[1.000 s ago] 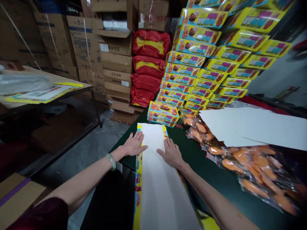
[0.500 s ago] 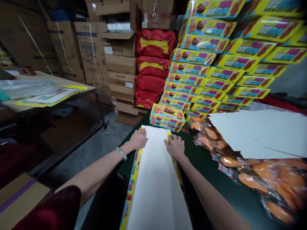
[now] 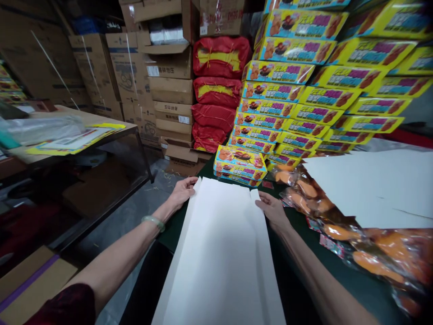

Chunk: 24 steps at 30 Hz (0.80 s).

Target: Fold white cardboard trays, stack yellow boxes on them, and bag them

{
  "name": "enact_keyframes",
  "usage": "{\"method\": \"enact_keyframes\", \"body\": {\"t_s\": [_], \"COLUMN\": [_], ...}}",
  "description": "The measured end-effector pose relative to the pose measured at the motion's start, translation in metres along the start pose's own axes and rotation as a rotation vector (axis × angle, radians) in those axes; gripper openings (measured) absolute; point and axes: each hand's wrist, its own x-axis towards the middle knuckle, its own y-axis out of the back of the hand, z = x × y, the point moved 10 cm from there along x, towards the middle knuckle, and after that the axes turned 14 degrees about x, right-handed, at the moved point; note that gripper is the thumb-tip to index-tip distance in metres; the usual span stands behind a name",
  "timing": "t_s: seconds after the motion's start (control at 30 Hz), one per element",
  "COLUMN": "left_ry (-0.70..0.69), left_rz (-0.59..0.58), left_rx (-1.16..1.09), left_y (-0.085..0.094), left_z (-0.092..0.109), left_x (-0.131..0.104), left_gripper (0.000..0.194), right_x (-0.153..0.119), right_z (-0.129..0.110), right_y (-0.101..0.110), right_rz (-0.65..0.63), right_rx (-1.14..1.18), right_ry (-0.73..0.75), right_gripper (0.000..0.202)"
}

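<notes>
A long cardboard box blank (image 3: 223,243), white side up, lies on the dark green table in front of me, its near end running out of view. My left hand (image 3: 182,193), with a pale green bangle at the wrist, pinches the blank's far left corner flap. At the far right corner, my right hand (image 3: 272,208) grips the other flap between thumb and fingers. Both side flaps stand partly raised, showing only white. Just beyond the far edge sits a finished-looking yellow and blue printed box (image 3: 240,164).
Tall stacks of the same printed boxes (image 3: 270,92) rise at the back right. To the right lie white cardboard sheets (image 3: 375,185) and orange items in clear bags (image 3: 375,266). Another table (image 3: 111,131) stands left, with brown cartons (image 3: 172,90) and red bundles (image 3: 216,90) behind.
Both hands have moved outward, from pressing the folded side flaps down to pinching them at the corners. The flaps have opened out, and their printed sides no longer show.
</notes>
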Motion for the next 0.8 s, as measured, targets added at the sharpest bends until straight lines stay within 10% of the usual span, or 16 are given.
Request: {"method": "enact_keyframes", "body": {"t_s": [0.33, 0.57, 0.8], "left_ry": [0.119, 0.114, 0.074], "left_rz": [0.121, 0.204, 0.026], "left_rx": [-0.260, -0.168, -0.032], "left_y": [0.008, 0.024, 0.007], "left_z": [-0.006, -0.012, 0.002], "left_x": [-0.008, -0.014, -0.014], "left_gripper": [0.041, 0.018, 0.012], "right_x": [-0.011, -0.021, -0.022], "right_z": [-0.011, -0.013, -0.017], "right_y": [-0.024, -0.065, -0.068], "right_rz": [-0.115, -0.429, -0.401], "right_rx": [-0.184, -0.565, -0.551], "right_ry": [0.148, 0.234, 0.233], "right_gripper": [0.020, 0.021, 0.026]}}
